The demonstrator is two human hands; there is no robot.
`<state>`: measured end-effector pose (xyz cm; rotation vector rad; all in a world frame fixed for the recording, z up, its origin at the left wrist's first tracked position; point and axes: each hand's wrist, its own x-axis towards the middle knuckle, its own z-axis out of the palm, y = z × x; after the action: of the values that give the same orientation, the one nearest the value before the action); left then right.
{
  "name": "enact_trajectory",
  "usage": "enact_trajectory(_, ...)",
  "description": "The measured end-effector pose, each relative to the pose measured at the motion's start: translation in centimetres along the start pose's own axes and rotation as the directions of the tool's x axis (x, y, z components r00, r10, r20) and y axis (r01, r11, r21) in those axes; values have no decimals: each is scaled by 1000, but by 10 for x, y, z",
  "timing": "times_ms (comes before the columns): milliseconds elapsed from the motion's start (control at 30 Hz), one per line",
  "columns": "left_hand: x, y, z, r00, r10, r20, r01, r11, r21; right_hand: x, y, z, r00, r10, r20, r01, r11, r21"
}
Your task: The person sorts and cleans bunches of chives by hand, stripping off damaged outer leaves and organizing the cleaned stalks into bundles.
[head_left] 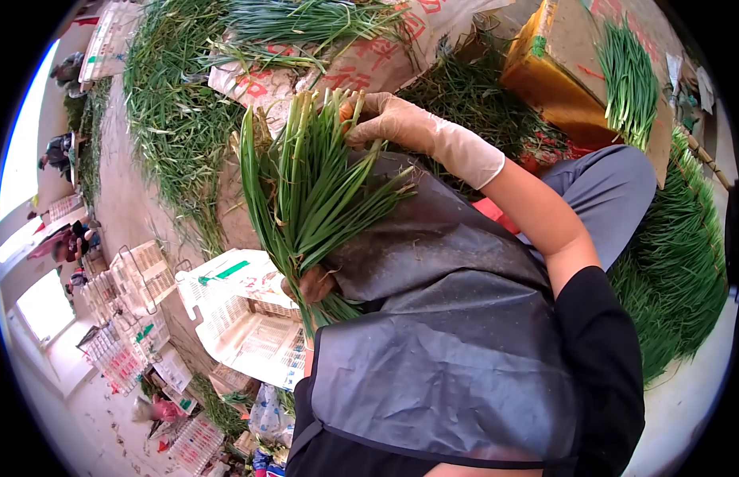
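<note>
A loose bunch of green chives (306,191) fans out in front of my apron, its pale stem ends toward the top. My left hand (312,286), in a soiled glove, is wrapped round the leafy lower part; most of its fingers are hidden by leaves. At the stem ends my right hand (389,123), in a light, dirt-stained glove, has its fingers curled onto several stems, thumb bent toward them. Something small and orange shows at its fingertips; I cannot make out what. Some chives splay sideways over the dark apron (441,366).
Chives lie on a printed sack (369,60) ahead, beside heaped leaves (167,119). A yellow-sided box (560,79) bears a chive bunch (628,79). Stacked chives (679,270) stand at right. A white plastic crate (250,322) sits left; farther left are more crates and people.
</note>
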<state>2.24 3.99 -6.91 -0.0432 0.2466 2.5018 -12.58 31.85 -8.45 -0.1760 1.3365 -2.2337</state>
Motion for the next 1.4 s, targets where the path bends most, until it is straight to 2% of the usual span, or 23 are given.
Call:
enact_trajectory(167,1,1,0,1000,6,7,-6,1000,-4,-9,-12,-6,996,55,66,-50,996,-74)
enact_trajectory(233,2,1,-1,1000,2,10,-2,1000,-6,-9,-9,-5,998,34,-51,-40,993,-111)
enact_trajectory(400,4,2,-1,1000,3,20,-2,1000,-12,-11,-22,1,997,-25,-75,12,987,-160)
enact_trajectory(500,5,3,-1,1000,4,22,-4,1000,-18,-12,-28,2,997,29,-66,-37,992,-123)
enact_trajectory(567,6,4,0,1000,3,26,-2,1000,-24,-14,-28,4,989,-78,-125,77,997,-12)
enact_trajectory(600,6,4,-1,1000,3,25,-3,1000,-24,-15,-26,2,989,-76,-125,75,997,-10)
enact_trajectory(633,6,4,0,1000,6,28,-5,1000,-29,-15,-23,-2,976,-172,-136,184,980,75)
enact_trajectory(700,7,4,0,999,8,32,-7,999,-32,-16,-16,-19,911,-339,-234,396,877,272)
enact_trajectory(733,7,4,0,999,8,33,-7,999,-33,-14,-8,-47,918,-312,-243,391,814,430)
enact_trajectory(767,6,2,0,999,8,34,-7,999,-40,-20,-11,-62,851,-328,-411,497,756,425)
enact_trajectory(800,7,2,1,999,7,41,-6,999,-38,-19,-5,-97,660,-419,-623,389,901,-194)
enact_trajectory(833,6,2,2,999,6,41,-4,999,-43,-30,1,-133,768,-203,-607,509,770,386)
enact_trajectory(867,7,2,1,999,4,51,-2,999,-43,-42,0,-152,710,-264,-653,202,964,-171)
enact_trajectory(900,7,2,2,999,5,50,-2,999,-48,-43,32,-199,736,-312,-600,-167,776,-609)
enact_trajectory(967,13,2,1,999,-4,51,6,999,-45,-56,14,-130,945,-16,-326,-158,852,-499)
enact_trajectory(1033,11,3,1,998,0,65,4,998,-58,-56,31,-59,963,-195,-188,-18,646,-763)
enact_trajectory(1067,12,0,-1,998,4,61,0,998,-69,-52,35,-28,965,-204,-164,86,839,-537)
enact_trajectory(1100,15,1,-2,998,5,65,0,998,-70,-45,32,-12,963,-232,-139,189,945,-265)
enact_trajectory(1167,15,1,-1,997,4,74,1,998,-63,-32,22,-15,992,36,124,-17,989,-147)
enact_trajectory(1200,15,1,0,997,2,75,2,998,-61,-34,7,-11,994,94,56,-81,976,-204)
enact_trajectory(1233,15,0,0,997,3,76,1,998,-57,-36,-2,-21,994,54,90,-20,939,-342)
enact_trajectory(1300,14,-2,0,997,6,74,-2,998,-61,-49,-23,-48,991,-125,45,132,972,-192)
enact_trajectory(1400,14,-1,-1,997,9,82,-3,998,-70,-63,-31,-93,955,-223,-198,228,974,2)
